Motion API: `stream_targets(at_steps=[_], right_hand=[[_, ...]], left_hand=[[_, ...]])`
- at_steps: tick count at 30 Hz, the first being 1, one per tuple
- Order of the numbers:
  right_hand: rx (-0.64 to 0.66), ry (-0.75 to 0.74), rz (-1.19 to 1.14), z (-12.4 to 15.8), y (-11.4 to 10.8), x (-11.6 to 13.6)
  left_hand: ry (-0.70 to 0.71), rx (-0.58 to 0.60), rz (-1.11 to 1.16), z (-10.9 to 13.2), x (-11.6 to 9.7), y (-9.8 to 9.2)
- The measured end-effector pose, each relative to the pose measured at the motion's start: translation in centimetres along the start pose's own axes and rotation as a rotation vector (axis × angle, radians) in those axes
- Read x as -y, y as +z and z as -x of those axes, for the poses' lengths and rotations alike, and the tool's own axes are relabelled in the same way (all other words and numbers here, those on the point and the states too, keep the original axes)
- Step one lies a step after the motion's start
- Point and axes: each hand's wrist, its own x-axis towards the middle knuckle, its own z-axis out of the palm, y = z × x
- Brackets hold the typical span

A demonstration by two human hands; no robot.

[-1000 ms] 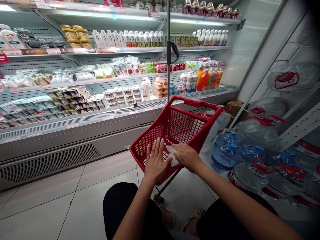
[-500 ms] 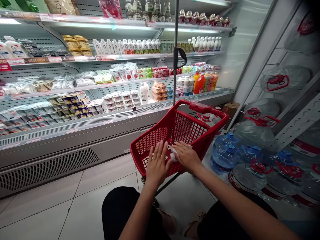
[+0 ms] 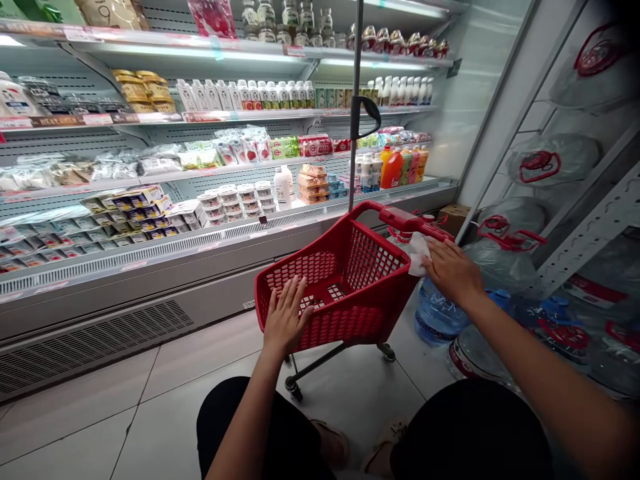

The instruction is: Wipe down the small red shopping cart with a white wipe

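Observation:
A small red shopping cart [image 3: 360, 327] with a latticed basket stands on the floor before my knees. Its upright grey pole [image 3: 356, 160] carries a dark looped hook. My left hand [image 3: 286, 317] lies over the basket's near left side, fingers stretched out and holding nothing. At the handle end on the right, my right hand [image 3: 453, 270] presses a crumpled white tissue [image 3: 419, 253] against the cart's side bar. The fingers of that hand partly cover the tissue and the bar.
A refrigerated display case [image 3: 210, 267] with several shelves of dairy and drinks runs along the far side. Large water bottles [image 3: 435, 317] with blue or red caps stand close on the right, some on a white rack [image 3: 590, 227]. A cardboard box [image 3: 454, 217] sits behind the cart.
My right hand has moved right with the tissue, from the basket's near side to the handle end. My left hand has shifted slightly left and stays spread.

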Motion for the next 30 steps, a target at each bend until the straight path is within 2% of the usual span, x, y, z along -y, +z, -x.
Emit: stream_targets(at_steps=[3,6,8,10,13,16,21,24,27,30], right_hand=[[-0.006,0.001,-0.002,0.7,-0.8,0.8],[0.020,-0.060,-0.055,1.1,-1.2,4.1],[0.055,-0.119,-0.102,1.1,-1.3,6.9],[0.097,-0.181,-0.148,1.1,-1.3,9.2],[0.138,-0.230,-0.204,1.1,-1.2,10.5],[0.138,-0.213,-0.200,1.2,-1.5,8.4],[0.054,-0.069,-0.042,1.4,-2.7,1.1],[0.005,-0.009,0.039,1.6,-3.5,-2.1],[-0.012,-0.019,0.055,2.2,-4.4,-2.3],[-0.020,-0.070,0.022,2.9,-5.2,0.2]], left_hand=[[-0.062,-0.014,-0.004,-0.2,0.3,0.3],[-0.100,-0.041,0.005,-0.7,-1.8,0.5],[-0.042,-0.047,0.030,-1.1,-4.2,0.6],[0.081,-0.036,0.066,-1.3,-6.7,0.8],[0.175,-0.028,0.103,-1.2,-8.7,0.9],[0.203,0.010,0.115,-1.0,-8.6,0.6],[0.224,0.032,0.119,-1.0,-7.6,0.0],[0.218,0.025,0.118,-0.9,-6.9,-0.2],[0.187,0.021,0.126,-0.7,-5.8,-0.2],[0.085,0.025,0.144,-1.0,-5.5,-0.4]])
